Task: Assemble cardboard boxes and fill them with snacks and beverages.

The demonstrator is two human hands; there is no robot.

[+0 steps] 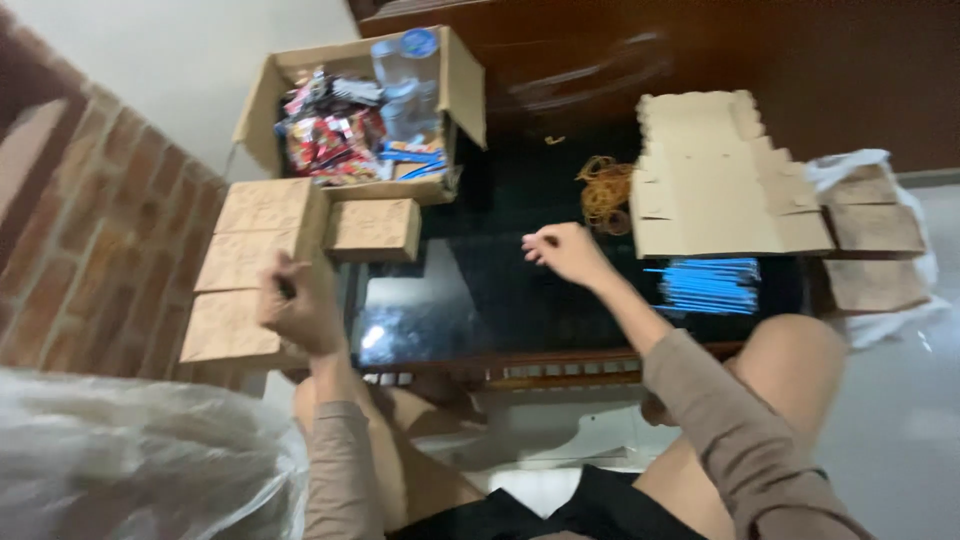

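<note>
Brown boxes [250, 270] sit stacked by the table edge, touched by the curled left hand [300, 310], which may knock them off. Her right hand [565, 252], loosely curled and empty, hovers near rubber bands [605, 190].

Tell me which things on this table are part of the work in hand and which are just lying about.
In hand:
left hand on the closed brown boxes
right hand over the glass table

Lying about:
rubber bands
flat cardboard blanks
blue sticks
open carton of snack packets
plastic bag
</note>
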